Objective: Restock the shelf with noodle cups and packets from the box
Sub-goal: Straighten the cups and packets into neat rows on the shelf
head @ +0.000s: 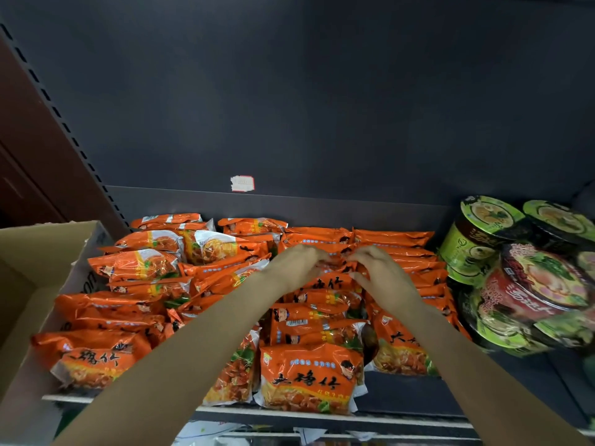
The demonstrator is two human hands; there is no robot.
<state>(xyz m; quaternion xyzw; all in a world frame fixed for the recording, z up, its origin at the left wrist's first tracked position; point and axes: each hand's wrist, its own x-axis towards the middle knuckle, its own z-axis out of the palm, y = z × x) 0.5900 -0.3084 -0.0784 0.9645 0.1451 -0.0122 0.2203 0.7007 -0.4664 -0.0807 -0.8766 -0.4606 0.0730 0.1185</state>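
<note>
Both hands reach to the middle of the shelf [418,416], among the orange packets [309,378] stacked there. The left hand [294,265] and right hand [380,272] meet over one upright packet near the back; their fingers curl onto its top edge and seem to pinch it, though the fingertips are partly hidden. The packets look light, crinkly and slick, with brittle noodles inside, so a squeeze in the middle would likely crush them; the sealed end seams or the flat sides seem the safer hold. Stood on edge they lean and slide, so they probably need pressing together. The box [38,252] sits at the left; noodle cups [476,239] are stacked at the right, stiffer but with thin lids.
</note>
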